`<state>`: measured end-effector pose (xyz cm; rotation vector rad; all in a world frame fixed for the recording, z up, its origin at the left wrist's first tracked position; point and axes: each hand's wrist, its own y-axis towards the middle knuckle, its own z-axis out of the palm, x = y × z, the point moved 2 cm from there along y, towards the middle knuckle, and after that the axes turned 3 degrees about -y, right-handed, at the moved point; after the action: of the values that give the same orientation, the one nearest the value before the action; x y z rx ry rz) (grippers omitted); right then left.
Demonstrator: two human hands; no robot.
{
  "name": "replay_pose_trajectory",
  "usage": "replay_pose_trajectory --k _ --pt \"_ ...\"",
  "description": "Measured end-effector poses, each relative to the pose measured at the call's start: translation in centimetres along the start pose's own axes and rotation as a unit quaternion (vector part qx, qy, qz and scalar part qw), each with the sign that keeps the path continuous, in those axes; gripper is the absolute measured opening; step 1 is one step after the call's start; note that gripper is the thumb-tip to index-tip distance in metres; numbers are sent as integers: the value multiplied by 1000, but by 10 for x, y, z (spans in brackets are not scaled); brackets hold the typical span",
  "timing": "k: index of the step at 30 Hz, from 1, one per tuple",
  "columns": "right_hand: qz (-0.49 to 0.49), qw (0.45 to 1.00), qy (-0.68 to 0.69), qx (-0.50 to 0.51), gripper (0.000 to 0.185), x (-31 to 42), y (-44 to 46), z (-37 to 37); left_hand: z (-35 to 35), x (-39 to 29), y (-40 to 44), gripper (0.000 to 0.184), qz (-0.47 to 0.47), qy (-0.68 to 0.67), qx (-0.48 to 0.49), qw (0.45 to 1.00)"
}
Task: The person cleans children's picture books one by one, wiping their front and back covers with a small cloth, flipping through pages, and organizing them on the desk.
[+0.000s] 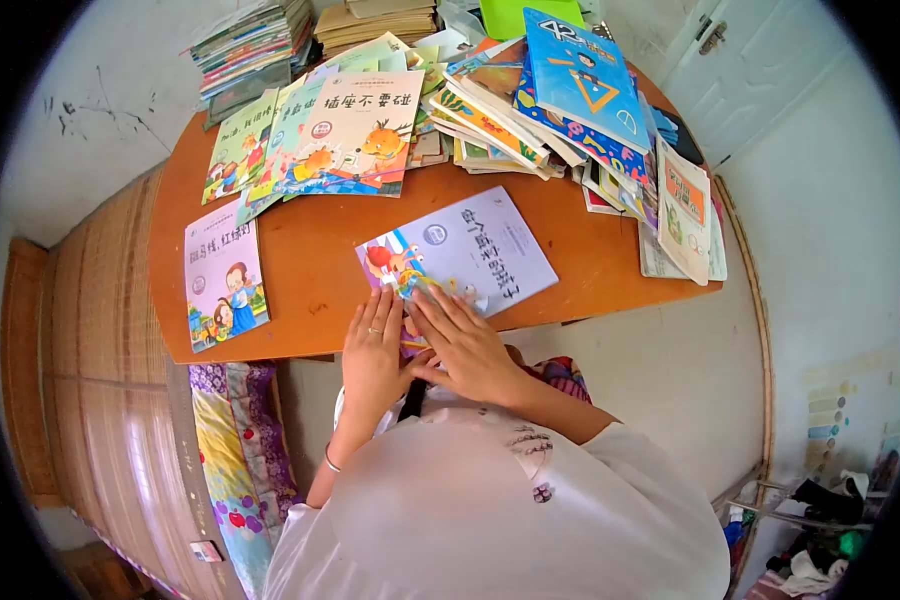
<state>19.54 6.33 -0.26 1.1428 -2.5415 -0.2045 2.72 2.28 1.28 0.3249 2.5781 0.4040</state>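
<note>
A lilac picture book (500, 245) with a cartoon snail on its cover lies at a slant near the front edge of the table. My left hand (374, 340) rests with its fingers stretched out on the book's lower left part, a ring on one finger. Beside it, my right hand (462, 342) lies flat on the same cover, fingers extended. The two hands come close together at the thumbs and hide the book's lower corner. Neither hand grips anything.
A pink picture book (220, 255) lies at the table's left edge. Fanned picture books (355, 110) lie behind, and a loose pile topped by a blue book (585, 80) is at back right. A tall book stack (250, 50) stands at back left on the wooden table (310, 260).
</note>
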Motion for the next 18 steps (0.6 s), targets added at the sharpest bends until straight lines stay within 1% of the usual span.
replay_pose_trajectory --k 2,3,4,6,7,9,10,12,13,14,15,16,18 --pt "14 998 48 35 77 -1 -5 -7 3 2 -1 74 -6 31 6 999" --pt "58 997 23 44 78 -13 -9 -12 4 3 -1 74 -4 31 6 999" --pt "60 997 23 44 78 -30 -14 -16 4 5 -2 76 -3 29 7 1000" --pt "140 989 -52 -8 77 -62 -21 -22 4 6 -3 78 -2 25 8 1000" --pt "139 989 -54 -7 77 -63 -23 -22 6 5 -3 78 3 33 9 999" --pt "143 986 -66 -49 76 -60 -26 -29 7 4 -3 79 5 39 11 999" --pt "142 987 -64 -46 76 -53 -22 -30 7 3 -3 78 3 41 10 999" --pt "24 993 -113 -19 73 -25 -5 -26 7 1 -3 78 -3 41 11 999" --pt "22 993 -111 -17 73 -16 -1 -18 7 0 -3 78 -13 20 7 1000" --pt "12 998 -69 -6 74 -6 2 -9 6 0 -3 79 -22 1 2 1000" --pt "4 1000 -25 4 74 -1 4 -3 4 0 -2 79 -24 3 3 1000" --pt "4 1000 -23 4 74 -3 3 -5 3 0 -1 79 -25 7 10 1000" --pt "52 998 -14 31 78 -21 -6 -14 2 2 -2 79 -25 9 20 999"
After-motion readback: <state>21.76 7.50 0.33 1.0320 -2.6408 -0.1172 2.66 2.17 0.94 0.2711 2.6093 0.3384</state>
